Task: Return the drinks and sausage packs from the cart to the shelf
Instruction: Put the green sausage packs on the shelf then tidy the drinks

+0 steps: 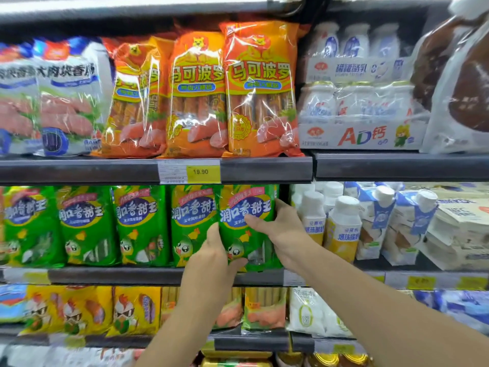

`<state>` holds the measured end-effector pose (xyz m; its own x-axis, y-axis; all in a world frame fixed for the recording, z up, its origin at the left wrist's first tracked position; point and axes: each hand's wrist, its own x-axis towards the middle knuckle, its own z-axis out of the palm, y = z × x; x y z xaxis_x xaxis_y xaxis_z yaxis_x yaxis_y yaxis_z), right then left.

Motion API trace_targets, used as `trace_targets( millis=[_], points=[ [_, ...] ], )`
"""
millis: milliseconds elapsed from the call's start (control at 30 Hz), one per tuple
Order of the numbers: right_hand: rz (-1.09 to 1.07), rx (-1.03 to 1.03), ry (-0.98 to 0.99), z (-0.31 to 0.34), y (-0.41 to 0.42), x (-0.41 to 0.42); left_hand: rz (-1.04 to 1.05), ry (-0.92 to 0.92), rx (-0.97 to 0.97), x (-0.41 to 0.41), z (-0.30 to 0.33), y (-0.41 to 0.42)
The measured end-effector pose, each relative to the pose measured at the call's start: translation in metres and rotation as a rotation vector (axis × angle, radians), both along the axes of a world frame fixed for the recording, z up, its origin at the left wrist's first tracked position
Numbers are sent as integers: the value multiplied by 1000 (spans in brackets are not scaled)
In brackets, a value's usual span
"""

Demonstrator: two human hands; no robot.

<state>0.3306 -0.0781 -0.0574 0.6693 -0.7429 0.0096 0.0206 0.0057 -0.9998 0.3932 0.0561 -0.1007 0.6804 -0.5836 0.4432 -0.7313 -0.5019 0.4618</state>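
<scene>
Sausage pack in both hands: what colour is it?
Green, with a blue and yellow label, in the head view: sausage pack.

A yellow price tag (pixel 203 171) reading 19.90 sits on the rail.

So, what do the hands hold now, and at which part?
Both hands hold one green sausage pack at the right end of its row: the left hand grips its lower left edge, the right hand its right side.

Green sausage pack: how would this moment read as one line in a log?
step: shelving | object: green sausage pack | left hand: gripping lower edge | right hand: gripping right side | place: middle shelf, row's right end
</scene>
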Motion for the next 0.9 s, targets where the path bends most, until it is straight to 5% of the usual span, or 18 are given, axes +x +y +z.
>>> trace_targets(
  millis=[167, 333, 500, 900],
  points=[
    [9, -553, 466, 5, 5, -16, 61, -70, 26, 0, -1, -4],
    [20, -910, 640, -7, 9, -41, 70, -199, -17, 0, -3, -12],
    [12, -896, 785, 1, 9, -39, 24, -403, 50, 7, -9, -2],
    [-50, -823, 601, -16, 7, -45, -46, -540, 175, 24, -19, -7]
  ],
)
